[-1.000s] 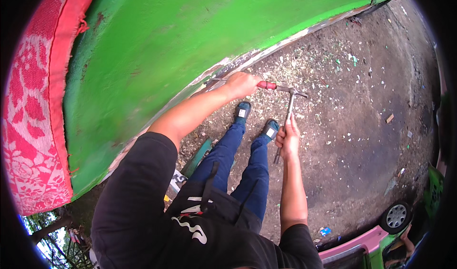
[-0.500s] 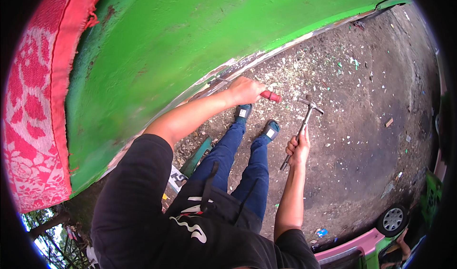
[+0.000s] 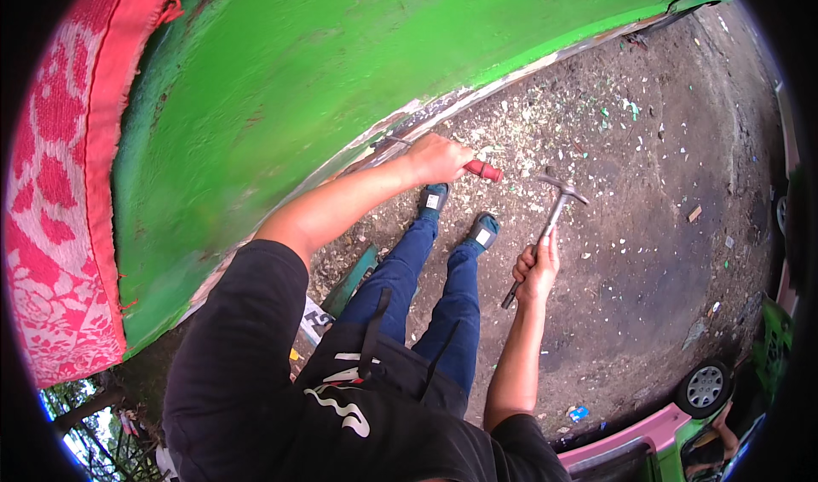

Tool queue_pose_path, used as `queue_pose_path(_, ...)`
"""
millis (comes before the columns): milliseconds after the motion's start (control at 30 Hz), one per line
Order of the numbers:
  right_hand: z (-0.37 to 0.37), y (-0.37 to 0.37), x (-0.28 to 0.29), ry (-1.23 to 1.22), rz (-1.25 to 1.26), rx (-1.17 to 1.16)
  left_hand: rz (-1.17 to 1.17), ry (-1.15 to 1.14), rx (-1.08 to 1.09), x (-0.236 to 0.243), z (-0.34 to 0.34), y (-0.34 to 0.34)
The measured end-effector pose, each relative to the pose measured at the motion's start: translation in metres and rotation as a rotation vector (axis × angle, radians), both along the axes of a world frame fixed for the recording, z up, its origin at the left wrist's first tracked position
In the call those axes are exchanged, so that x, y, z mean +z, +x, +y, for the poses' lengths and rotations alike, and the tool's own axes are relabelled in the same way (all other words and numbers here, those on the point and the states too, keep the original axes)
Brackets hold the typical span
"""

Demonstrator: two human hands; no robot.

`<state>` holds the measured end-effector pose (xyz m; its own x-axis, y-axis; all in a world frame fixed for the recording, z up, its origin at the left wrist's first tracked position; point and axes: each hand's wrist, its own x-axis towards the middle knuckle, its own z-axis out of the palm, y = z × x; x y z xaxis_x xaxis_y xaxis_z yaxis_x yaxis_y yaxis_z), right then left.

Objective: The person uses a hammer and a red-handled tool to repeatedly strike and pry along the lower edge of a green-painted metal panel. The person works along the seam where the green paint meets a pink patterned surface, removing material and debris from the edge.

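My left hand (image 3: 436, 160) is closed around a red-handled screwdriver (image 3: 484, 171). Its thin metal shaft points left to the lower edge of a green painted panel (image 3: 298, 64), where the paint is chipped to white and brown. Whether the tip touches the panel, I cannot tell. Off to the right, my right hand (image 3: 537, 266) grips a metal hammer (image 3: 557, 209) by its shaft. The hammer's head is up and apart from the screwdriver's red end.
Pale paint chips (image 3: 545, 132) litter the dirt ground below the panel. A red and white patterned cloth (image 3: 64, 218) hangs at the left. A dark green object (image 3: 351, 279) lies beside my legs. At the lower right stands a pink and green vehicle (image 3: 635, 435) with a wheel (image 3: 705, 388).
The hammer and my right hand have shifted slightly to the right, with the hammer's head tilted a little differently. My left hand and the screwdriver have barely moved.
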<state>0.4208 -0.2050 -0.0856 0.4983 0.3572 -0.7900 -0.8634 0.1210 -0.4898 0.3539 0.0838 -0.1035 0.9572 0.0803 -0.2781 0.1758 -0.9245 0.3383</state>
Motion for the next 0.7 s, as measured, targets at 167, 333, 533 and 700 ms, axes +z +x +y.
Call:
queue_pose_path(167, 0.02, -0.033, 0.005, 0.075, 0.142, 0.127, -0.015, -0.028, 0.004, -0.007, 0.001, -0.003)
queue_pose_path(333, 0.021, -0.018, 0.011, 0.025, 0.074, -0.097, -0.057, -0.005, -0.002, -0.006, 0.003, 0.0)
queue_pose_path(533, 0.013, -0.017, 0.009, 0.043, 0.039, -0.064, 0.015, -0.022, 0.019, -0.008, 0.004, -0.005)
queue_pose_path(700, 0.017, -0.039, 0.011, 0.106, 0.115, 0.052, 0.012, -0.013, 0.017, -0.004, 0.004, -0.007)
